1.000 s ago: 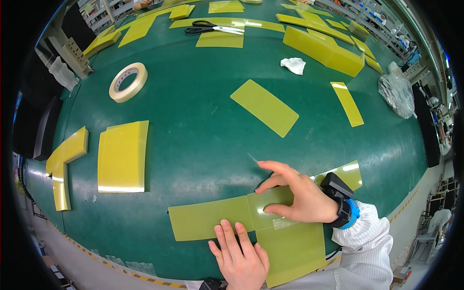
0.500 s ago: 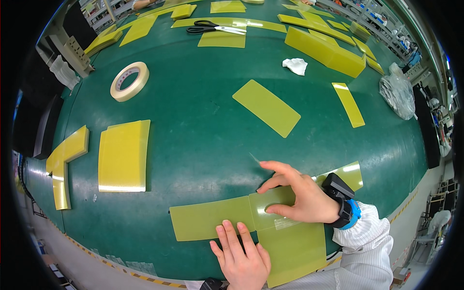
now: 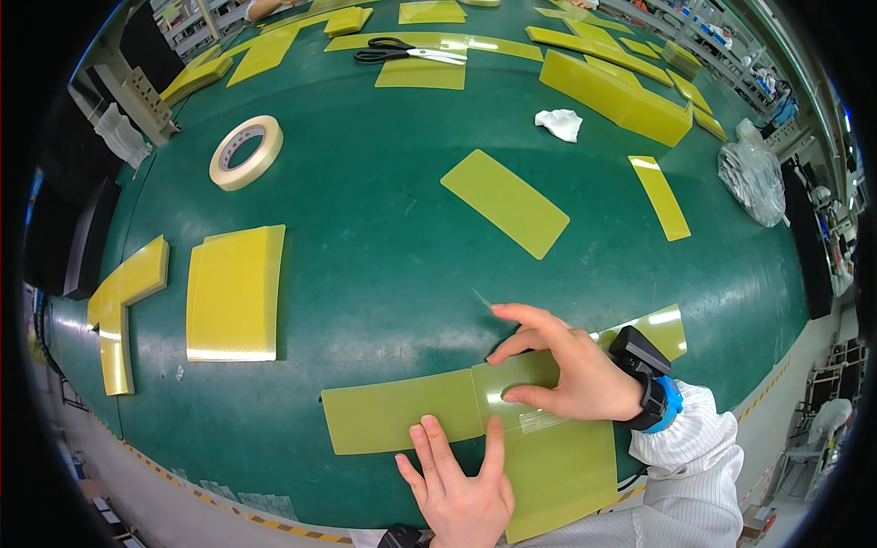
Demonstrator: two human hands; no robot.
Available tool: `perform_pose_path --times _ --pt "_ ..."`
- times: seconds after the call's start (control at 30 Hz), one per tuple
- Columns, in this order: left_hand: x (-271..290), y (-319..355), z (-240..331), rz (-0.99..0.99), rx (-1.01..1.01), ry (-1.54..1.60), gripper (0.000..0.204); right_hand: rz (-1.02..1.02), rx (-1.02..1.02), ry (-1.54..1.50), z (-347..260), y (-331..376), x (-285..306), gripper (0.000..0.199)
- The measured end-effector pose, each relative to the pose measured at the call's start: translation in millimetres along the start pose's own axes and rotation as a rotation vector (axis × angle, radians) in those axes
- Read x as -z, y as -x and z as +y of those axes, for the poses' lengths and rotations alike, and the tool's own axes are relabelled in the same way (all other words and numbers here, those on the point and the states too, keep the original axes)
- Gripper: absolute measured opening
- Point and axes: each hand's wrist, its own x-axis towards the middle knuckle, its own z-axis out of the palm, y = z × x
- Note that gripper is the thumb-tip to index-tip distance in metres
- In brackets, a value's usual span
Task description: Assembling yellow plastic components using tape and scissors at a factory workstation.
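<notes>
Flat translucent yellow-green sheets lie edge to edge near the table's front: a left sheet [image 3: 393, 413], a middle sheet [image 3: 512, 379], a lower sheet [image 3: 562, 479] and a right sheet [image 3: 664, 331] partly behind my wrist. My left hand [image 3: 464, 489] is open, fingers spread, two fingertips on the left sheet and the index fingertip by the seam. Over the middle sheet, my right hand [image 3: 580, 370] has thumb and index finger apart. A thin clear tape strip [image 3: 480, 298] clings to its index fingertip. Another clear tape strip [image 3: 539, 420] lies across the seam below the middle sheet.
A tape roll [image 3: 247, 153], yellow sheet stacks [image 3: 236, 294], a single sheet [image 3: 505, 204] and a narrow strip [image 3: 660, 199] lie farther off. Scissors [image 3: 408, 52], crumpled white paper [image 3: 559, 124] and a clear plastic bag [image 3: 751, 173] are near the far and right sides.
My left index finger has spread away from the neighbouring fingers, rightward to the seam. My right hand and the tape strip on its fingertip stay in place.
</notes>
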Motion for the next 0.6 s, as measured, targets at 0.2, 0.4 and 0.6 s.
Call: perform_pose_path --times 0.2,0.4,0.6 --pt "-1.9 1.1 -0.7 -0.016 0.013 0.022 0.054 -0.012 -0.041 -0.068 -1.2 0.5 -0.3 0.082" --pt "-3.3 1.4 -1.2 -0.014 0.004 0.032 0.054 -0.011 -0.044 -0.071 -1.6 0.4 -0.3 0.082" --pt "-3.3 0.8 -0.4 -0.002 0.001 0.020 0.053 -0.010 -0.039 -0.049 -1.5 -0.1 0.4 0.083"
